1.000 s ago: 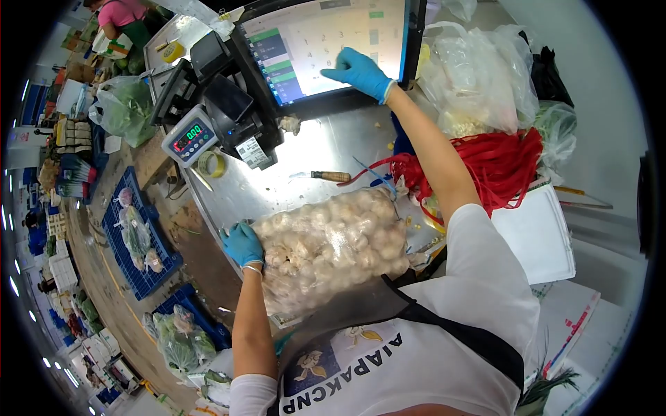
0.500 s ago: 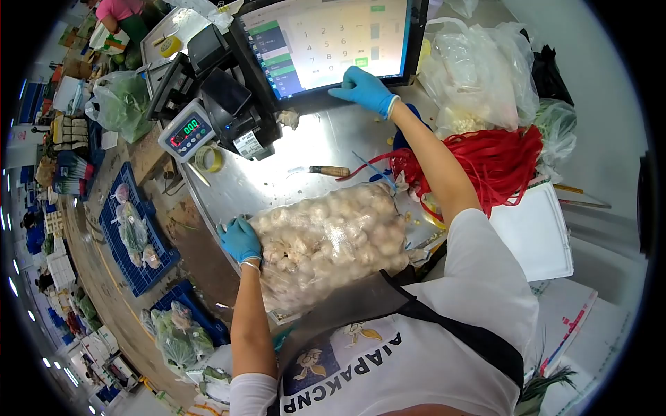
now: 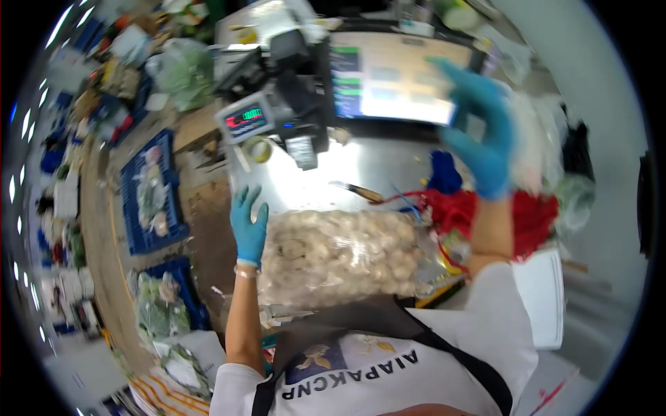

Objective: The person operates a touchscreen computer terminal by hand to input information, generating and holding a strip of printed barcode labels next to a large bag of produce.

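You're holding nothing: left hand [image 3: 248, 227] hanging splayed beside the garlic bag [image 3: 340, 253], right hand [image 3: 494, 142] hovering half-curled before the touchscreen [image 3: 392, 80].

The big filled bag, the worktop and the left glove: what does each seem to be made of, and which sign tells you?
Bag: most likely clear plastic film, glossy; it is see-through and glints.
Worktop: probably metal, perhaps steel; smooth and grey, with strong glare.
Left glove: likely thin rubber, perhaps nitrile; blue and close-fitting.
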Available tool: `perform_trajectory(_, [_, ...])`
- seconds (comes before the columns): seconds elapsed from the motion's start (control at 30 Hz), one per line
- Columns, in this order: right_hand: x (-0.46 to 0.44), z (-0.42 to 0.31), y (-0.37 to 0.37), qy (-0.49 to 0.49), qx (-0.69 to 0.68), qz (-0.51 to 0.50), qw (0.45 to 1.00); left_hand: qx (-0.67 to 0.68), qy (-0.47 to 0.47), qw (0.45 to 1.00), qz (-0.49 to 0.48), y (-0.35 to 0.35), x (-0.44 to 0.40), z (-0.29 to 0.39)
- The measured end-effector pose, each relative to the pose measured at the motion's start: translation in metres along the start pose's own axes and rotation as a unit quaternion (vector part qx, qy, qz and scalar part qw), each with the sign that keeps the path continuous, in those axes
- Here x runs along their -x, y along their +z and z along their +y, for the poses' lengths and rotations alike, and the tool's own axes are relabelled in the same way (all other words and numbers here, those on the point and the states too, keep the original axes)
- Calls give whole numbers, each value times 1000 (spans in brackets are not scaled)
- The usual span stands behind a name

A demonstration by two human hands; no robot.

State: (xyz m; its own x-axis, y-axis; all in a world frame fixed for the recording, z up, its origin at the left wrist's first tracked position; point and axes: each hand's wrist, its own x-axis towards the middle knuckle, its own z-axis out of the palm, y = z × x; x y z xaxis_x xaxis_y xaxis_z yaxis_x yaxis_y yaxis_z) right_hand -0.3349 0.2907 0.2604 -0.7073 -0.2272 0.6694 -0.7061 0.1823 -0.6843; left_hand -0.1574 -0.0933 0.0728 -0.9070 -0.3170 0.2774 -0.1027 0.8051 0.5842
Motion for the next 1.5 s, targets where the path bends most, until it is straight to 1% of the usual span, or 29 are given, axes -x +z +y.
perform_trajectory(0.03, [-1, -30, -10, -55, -8, 35, 998, 117, -14, 990, 75, -50, -11, 63])
perform_trajectory(0.07, [-3, -51, -18, -92, -18, 56, 994, 105, 40, 983, 147, -111, -17, 127])
perform_trajectory(0.1, [-4, -69, -25, -123, -31, 68, 990, 124, 76, 959, 245, -155, -7, 157])
perform_trajectory(0.13, [-6, -81, -31, -143, -44, 73, 986, 94, 201, 918, 329, -199, -3, 185])
perform_trajectory(0.17, [-10, -87, -30, -155, -58, 69, 984, 71, 294, 871, 388, -234, 4, 204])
perform_trajectory(0.2, [-16, -92, -29, -163, -71, 65, 982, 43, 353, 831, 427, -261, 17, 221])
perform_trajectory(0.27, [-25, -98, -20, -173, -91, 47, 980, -9, 439, 769, 465, -303, 33, 246])
perform_trajectory(0.33, [-34, -103, -9, -175, -106, 29, 978, -46, 482, 734, 475, -328, 51, 263])
perform_trajectory(0.43, [-53, -107, 9, -158, -128, 9, 979, -89, 496, 726, 469, -358, 67, 277])
perform_trajectory(0.5, [-60, -112, 16, -172, -138, 2, 975, -114, 509, 690, 502, -378, 82, 288])
perform_trajectory(0.6, [-87, -123, 20, -147, -150, -3, 978, -140, 502, 678, 518, -425, 83, 310])
perform_trajectory(0.7, [-115, -141, -8, -119, -154, 25, 981, -152, 515, 655, 531, -480, 84, 352])
perform_trajectory(0.8, [-143, -158, -54, -112, -164, 52, 979, -176, 507, 639, 551, -514, 109, 404])
perform_trajectory(0.87, [-150, -164, -83, -119, -161, 72, 977, -180, 494, 640, 560, -523, 121, 418])
perform_trajectory(0.9, [-145, -165, -91, -121, -156, 79, 977, -177, 488, 645, 561, -521, 126, 414])
perform_trajectory(1.03, [-123, -146, -87, -108, -115, 116, 981, -157, 463, 678, 549, -493, 110, 356])
perform_trajectory(1.13, [-77, -122, -75, -100, -95, 174, 975, -137, 486, 666, 550, -459, 87, 311])
perform_trajectory(1.2, [-92, -106, -70, -68, -89, 172, 979, -137, 444, 709, 531, -450, 55, 288])
perform_trajectory(1.33, [-79, -68, -66, -69, -59, 206, 974, -66, 432, 749, 498, -389, 6, 241])
perform_trajectory(1.37, [-75, -55, -72, -72, -46, 212, 973, -45, 429, 758, 489, -364, -1, 230])
perform_trajectory(1.5, [-55, -55, -129, -85, 7, 240, 967, 45, 405, 799, 442, -293, -23, 220])
